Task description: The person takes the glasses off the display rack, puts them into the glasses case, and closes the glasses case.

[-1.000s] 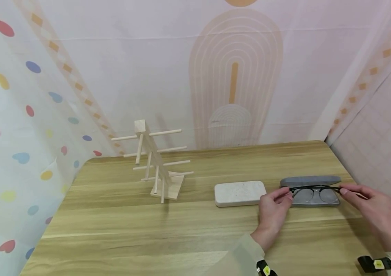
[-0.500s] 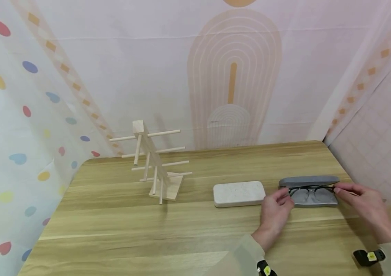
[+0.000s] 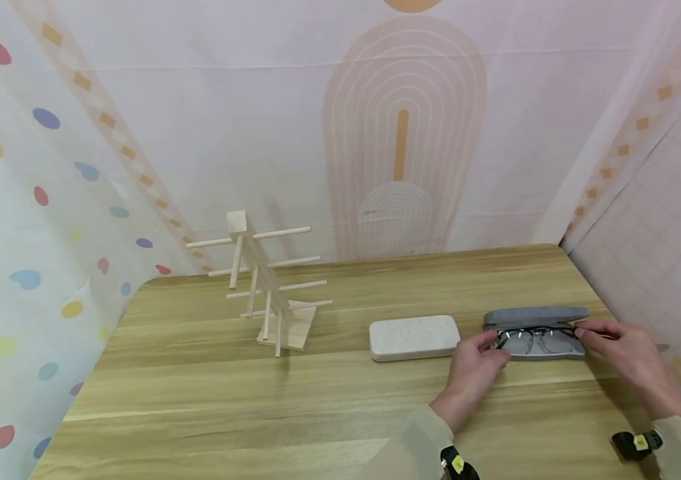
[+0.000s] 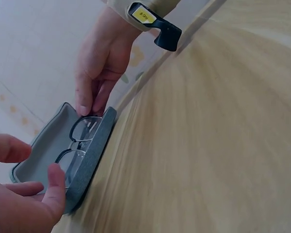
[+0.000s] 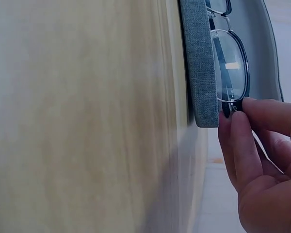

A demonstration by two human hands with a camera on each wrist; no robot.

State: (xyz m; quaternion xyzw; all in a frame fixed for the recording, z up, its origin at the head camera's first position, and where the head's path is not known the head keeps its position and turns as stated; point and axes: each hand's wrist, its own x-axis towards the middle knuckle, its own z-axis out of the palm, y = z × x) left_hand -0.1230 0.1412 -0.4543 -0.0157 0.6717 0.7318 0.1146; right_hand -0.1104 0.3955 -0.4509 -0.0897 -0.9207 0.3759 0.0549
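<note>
Black-rimmed eyeglasses (image 3: 541, 341) lie low inside an open grey glasses case (image 5: 201, 63), lenses facing up. At their right end, my right hand (image 3: 628, 347) pinches the frame's corner between thumb and fingers, as the right wrist view shows. My left hand (image 3: 473, 373) is at the other end. In the left wrist view its thumb (image 4: 56, 182) is by the near rim, while the index finger stands apart from it with a gap between. Whether the thumb touches the frame is hard to tell. The case's lid (image 3: 535, 316) is tilted up behind the glasses.
A white, closed glasses case (image 3: 415, 337) lies just left of my left hand. Further left stands a wooden rack (image 3: 265, 267) with several pegs sticking out. Everything rests on a wood-grain table (image 3: 292, 413), with patterned cloth walls at its back and sides.
The eyeglasses have come down into the grey case. My right hand has shifted slightly left with them, and my left fingers have loosened from their end. The head view has turned slightly.
</note>
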